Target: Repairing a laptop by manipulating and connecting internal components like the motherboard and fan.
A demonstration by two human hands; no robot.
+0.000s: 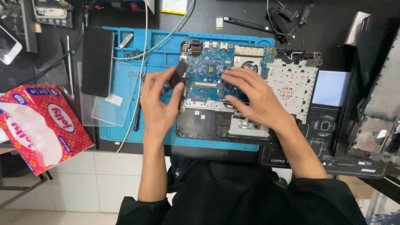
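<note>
At the far left a red and pink tissue box (39,127) sat tilted at the edge of the dark bench, partly over the white tiled floor. Right of it, a black phone (97,61) lay face down across the left border of a blue work mat (125,129), with a clear plastic sheet (110,98) just below and beside it. A thin white cable (143,62) ran down across the mat.

The left hand (160,104) hovered over the mat at the laptop's left side, its thumb and fingers pinched closed on a small dark flat part (180,71), which stood tilted above the left edge of the board. What kind of part it was could not be told.

An opened laptop base (200,123) rested on the mat, its blue motherboard (206,68) exposed in the upper half. The right hand (252,98) lay palm down on the board's right portion, fingers spread and pressing on it, holding nothing. Just right of that hand a perforated silver metal plate (293,87) filled the rest of the base.

Farther right, a black laptop cover (329,137) lay flat on the bench, and more dismantled laptop shells (377,104) were stacked at the right edge. Loose black parts with wires (287,18) lay above, near the top of the bench.
</note>
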